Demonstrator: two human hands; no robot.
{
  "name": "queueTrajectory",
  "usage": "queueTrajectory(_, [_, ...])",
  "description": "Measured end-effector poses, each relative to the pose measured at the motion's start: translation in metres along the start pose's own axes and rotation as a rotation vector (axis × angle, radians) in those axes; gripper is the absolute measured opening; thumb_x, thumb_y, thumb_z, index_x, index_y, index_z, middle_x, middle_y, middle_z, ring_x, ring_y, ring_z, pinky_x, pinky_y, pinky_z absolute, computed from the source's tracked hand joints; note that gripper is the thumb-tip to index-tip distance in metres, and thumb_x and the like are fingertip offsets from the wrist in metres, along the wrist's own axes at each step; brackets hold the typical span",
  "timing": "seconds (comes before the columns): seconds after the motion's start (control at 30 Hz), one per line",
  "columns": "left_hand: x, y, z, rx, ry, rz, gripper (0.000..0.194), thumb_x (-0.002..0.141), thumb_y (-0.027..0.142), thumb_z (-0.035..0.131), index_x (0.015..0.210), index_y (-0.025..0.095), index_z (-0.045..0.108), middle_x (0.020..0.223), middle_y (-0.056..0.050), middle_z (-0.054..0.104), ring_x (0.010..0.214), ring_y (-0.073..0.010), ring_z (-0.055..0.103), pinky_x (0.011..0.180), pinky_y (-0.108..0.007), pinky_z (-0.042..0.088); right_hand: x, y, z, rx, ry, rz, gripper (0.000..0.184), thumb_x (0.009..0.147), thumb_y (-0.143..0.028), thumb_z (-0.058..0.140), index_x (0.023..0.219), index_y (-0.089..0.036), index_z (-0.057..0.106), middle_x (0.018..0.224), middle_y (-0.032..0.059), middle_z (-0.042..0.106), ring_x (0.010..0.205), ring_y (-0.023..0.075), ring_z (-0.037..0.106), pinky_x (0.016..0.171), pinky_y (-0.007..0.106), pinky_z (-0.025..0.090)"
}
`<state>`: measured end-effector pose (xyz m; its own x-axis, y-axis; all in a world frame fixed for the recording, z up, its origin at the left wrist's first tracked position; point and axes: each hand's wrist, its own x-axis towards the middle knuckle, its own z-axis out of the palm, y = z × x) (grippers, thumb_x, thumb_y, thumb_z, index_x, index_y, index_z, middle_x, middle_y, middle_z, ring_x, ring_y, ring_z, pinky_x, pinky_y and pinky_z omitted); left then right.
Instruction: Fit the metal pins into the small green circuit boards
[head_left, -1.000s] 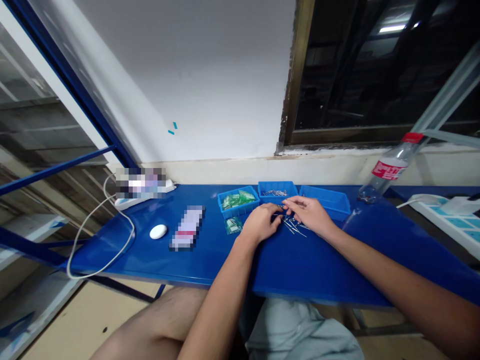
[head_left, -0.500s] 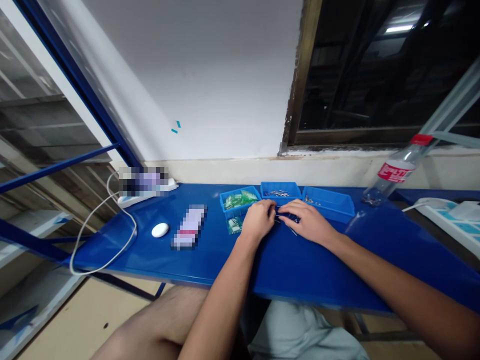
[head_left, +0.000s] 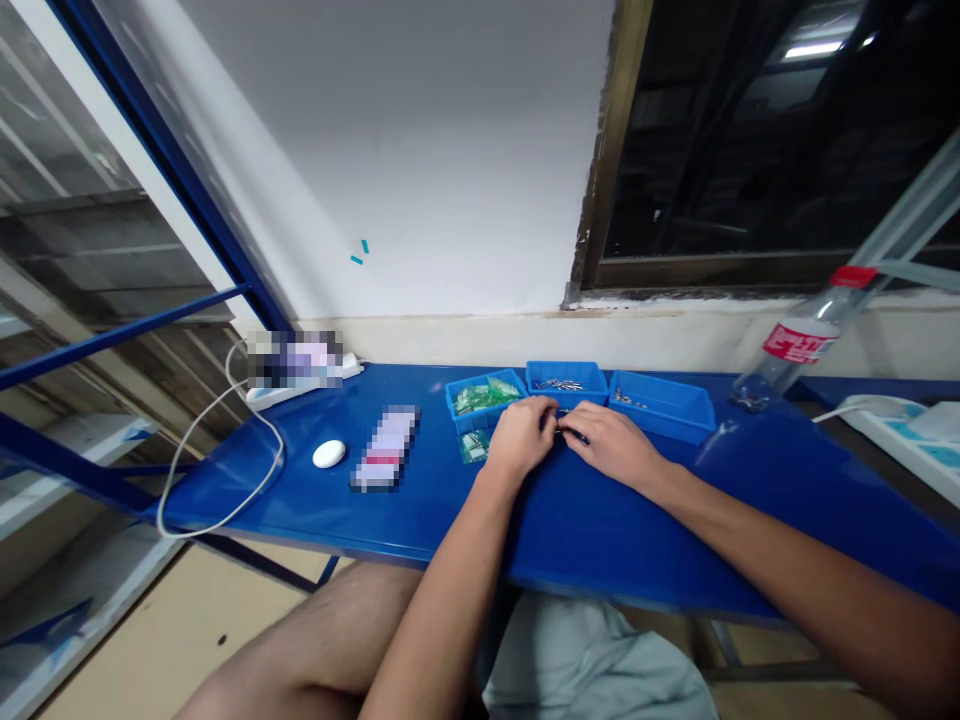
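1. We're resting our left hand and right hand low over the glossy blue table, fingertips facing each other and nearly meeting.
2. We're bending the fingers inward on both sides. Something tiny is peeking out of the gap, but the knuckles are hiding it, so we're not able to tell how far open either grip is or what it's holding.
3. On the far side, we're seeing thin silver metal pieces lying loose in the middle blue plastic bin.
4. Handling-wise, we're guessing they're light, stiff and kinda slippery, and probably not fragile. We're favouring a thumb-and-fingertip pinch around the middle, since scooping is likely sending them rolling.
5. Right of that, a longer blue plastic bin is holding small metallic bits, too small for naming.
6. To the left, a blue plastic bin full of greenish plastic packets is sitting beyond a small clear plastic packet, which is lying just beside our left hand.
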<state>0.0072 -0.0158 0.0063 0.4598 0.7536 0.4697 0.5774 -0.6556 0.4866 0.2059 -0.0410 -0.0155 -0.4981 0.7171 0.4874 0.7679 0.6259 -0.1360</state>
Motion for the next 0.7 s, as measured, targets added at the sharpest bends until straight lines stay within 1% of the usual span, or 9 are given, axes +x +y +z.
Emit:
queueTrajectory(0.1, [-0.001,0.000,0.000,-0.026,0.028,0.020,0.024,0.097,0.014,0.054,0.109,0.019,0.074,0.109,-0.009,0.079,0.100,-0.0231,0.073,0.093,-0.033,0.056,0.000,0.002,0.001,0.083,0.074,0.020,0.022,0.100,-0.018,0.057,0.113,-0.023,0.074,0.107,0.0102,0.077,0.102,0.0272,0.071,0.090,0.042,0.059])
queueTrajectory(0.2, [-0.002,0.002,-0.001,-0.049,0.039,0.044,0.024,0.098,0.016,0.054,0.112,0.018,0.073,0.111,-0.010,0.078,0.102,-0.0245,0.073,0.095,-0.034,0.056,0.000,0.002,-0.002,0.143,0.158,0.060,0.021,0.099,-0.020,0.059,0.111,-0.024,0.075,0.105,0.0085,0.078,0.099,0.0266,0.072,0.090,0.042,0.058])
queueTrajectory(0.3, [-0.002,0.003,-0.002,-0.090,0.040,0.042,0.023,0.099,0.021,0.056,0.114,0.017,0.073,0.113,-0.011,0.079,0.102,-0.0252,0.074,0.095,-0.036,0.057,0.001,-0.001,-0.007,0.167,0.249,0.149,0.017,0.098,-0.022,0.061,0.107,-0.023,0.075,0.099,0.0069,0.077,0.088,0.0244,0.071,0.084,0.039,0.058])
queueTrajectory(0.37, [-0.002,0.004,-0.002,-0.149,0.043,0.008,0.023,0.099,0.024,0.058,0.115,0.017,0.073,0.110,-0.010,0.079,0.098,-0.0247,0.075,0.092,-0.035,0.058,0.001,-0.004,-0.010,0.174,0.291,0.216,0.016,0.096,-0.023,0.064,0.107,-0.023,0.075,0.097,0.0062,0.076,0.080,0.0223,0.070,0.079,0.036,0.058])
queueTrajectory(0.43, [-0.002,0.005,-0.002,-0.236,0.046,-0.038,0.023,0.099,0.026,0.060,0.117,0.018,0.073,0.104,-0.009,0.080,0.093,-0.0236,0.076,0.088,-0.034,0.060,0.002,-0.007,-0.013,0.183,0.305,0.242,0.018,0.094,-0.023,0.064,0.110,-0.023,0.074,0.096,0.0058,0.076,0.075,0.0212,0.067,0.076,0.035,0.057])
queueTrajectory(0.53, [-0.002,0.005,-0.001,-0.390,0.047,-0.076,0.029,0.097,0.023,0.063,0.125,0.018,0.069,0.098,-0.006,0.081,0.087,-0.0209,0.077,0.084,-0.031,0.061,0.004,-0.010,-0.014,0.194,0.293,0.205,0.029,0.093,-0.022,0.061,0.121,-0.022,0.071,0.093,0.0058,0.075,0.079,0.0226,0.067,0.080,0.037,0.056])
queueTrajectory(0.63, [-0.002,0.007,-0.002,-0.507,0.045,-0.074,0.043,0.096,0.023,0.065,0.139,0.019,0.059,0.103,-0.006,0.081,0.089,-0.0195,0.078,0.085,-0.030,0.062,0.004,-0.009,-0.014,0.208,0.264,0.174,0.042,0.093,-0.019,0.056,0.134,-0.022,0.067,0.096,0.0063,0.073,0.086,0.0239,0.067,0.085,0.039,0.056])
queueTrajectory(0.7, [-0.002,0.009,-0.003,-0.527,0.052,-0.081,0.048,0.097,0.027,0.065,0.144,0.019,0.055,0.105,-0.006,0.081,0.091,-0.0197,0.078,0.085,-0.030,0.062,0.005,-0.008,-0.014,0.217,0.239,0.177,0.047,0.092,-0.017,0.054,0.138,-0.022,0.065,0.096,0.0063,0.071,0.085,0.0232,0.067,0.085,0.038,0.056])
